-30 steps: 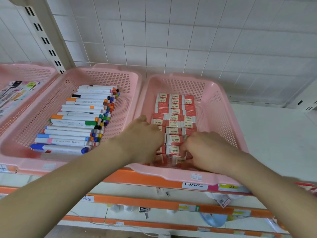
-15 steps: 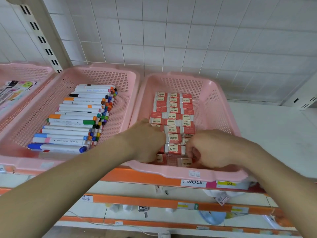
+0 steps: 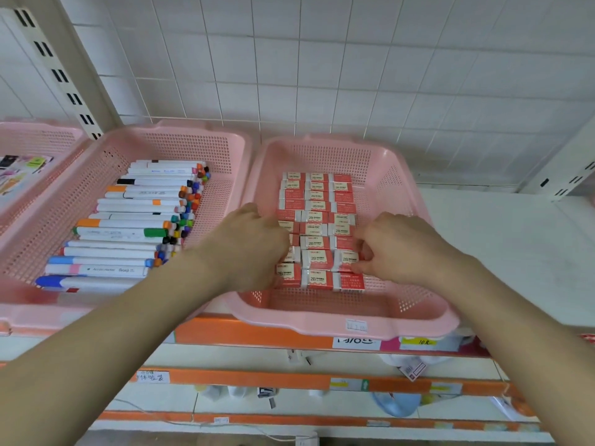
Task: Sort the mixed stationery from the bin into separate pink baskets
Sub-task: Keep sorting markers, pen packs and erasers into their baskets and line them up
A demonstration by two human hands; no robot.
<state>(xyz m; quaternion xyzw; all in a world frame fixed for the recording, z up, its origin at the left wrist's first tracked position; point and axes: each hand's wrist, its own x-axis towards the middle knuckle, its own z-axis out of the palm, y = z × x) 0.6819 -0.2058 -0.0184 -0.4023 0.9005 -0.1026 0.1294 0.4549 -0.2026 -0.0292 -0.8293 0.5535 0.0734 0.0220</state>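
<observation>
At the far left sits a pink basket (image 3: 42, 136) with flat sticker sheets (image 3: 19, 175) in it, the same as before. Next to it is the marker basket (image 3: 180, 140). The markers (image 3: 128, 233) lie side by side in it, caps to the right. None of them has moved.

The left hand (image 3: 248, 249) reaches over the left wall of the eraser basket (image 3: 389, 162) and lies on the left column of the erasers (image 3: 317, 201). A moment ago it was down by the front wall. Now it is a bit further back. Its fingers are curled under and hidden by the back of the hand, so I cannot tell if they hold anything.

The erasers lie flat in three columns on the basket floor. Before, the front row was messy and half hidden under the hands. Now three erasers lie there in a neat row, and no hand covers the middle and right ones.

The right hand (image 3: 399, 249) has moved back from the front too. Its fingers (image 3: 367, 243) are curled in tight. Finger and thumb pinch the right end of one eraser (image 3: 346, 259) in the right column, second row from the front.

To the right is the white shelf (image 3: 515, 252). Under the baskets runs the orange shelf edge (image 3: 251, 333) with price tags (image 3: 355, 343) on it.
</observation>
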